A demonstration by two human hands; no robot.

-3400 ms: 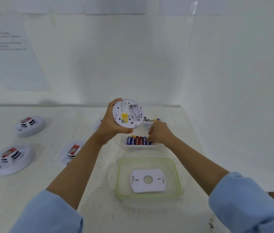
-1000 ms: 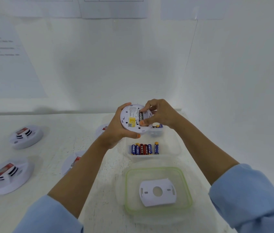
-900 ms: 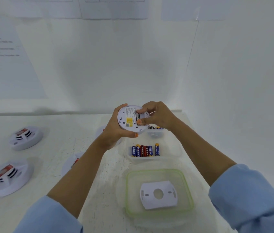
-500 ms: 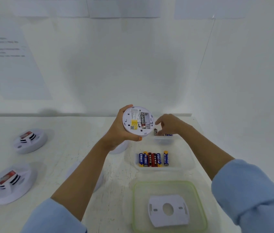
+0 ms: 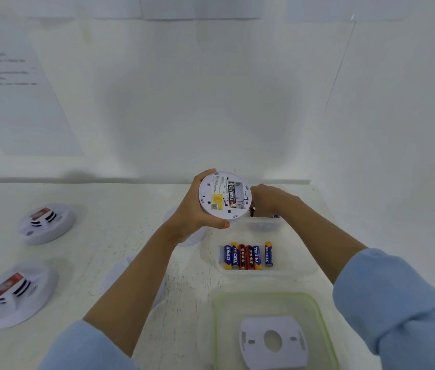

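My left hand (image 5: 191, 212) grips a round white smoke detector (image 5: 217, 200) above the table, its back turned towards me. One black battery (image 5: 231, 198) lies in its open compartment, with an empty slot beside it. My right hand (image 5: 267, 198) reaches down just right of the detector into a small clear tub (image 5: 264, 225) at the far side. Its curled fingers pinch a battery (image 5: 252, 209) there, the fingertips partly hidden by the detector. Several blue and red batteries (image 5: 248, 257) lie in a row in a clear tray (image 5: 299, 271) nearer to me.
A green-rimmed clear container (image 5: 315, 303) holds a white mounting plate (image 5: 272, 340) at the front right. Two white smoke detectors (image 5: 47, 222) (image 5: 13, 292) sit on the table at the left. Another detector (image 5: 117, 276) lies partly under my left arm. Walls close off the back and right.
My right hand took a battery from the tubs, seated it in the detector's compartment, then dropped back down to the far tub. The left hand kept holding the detector.
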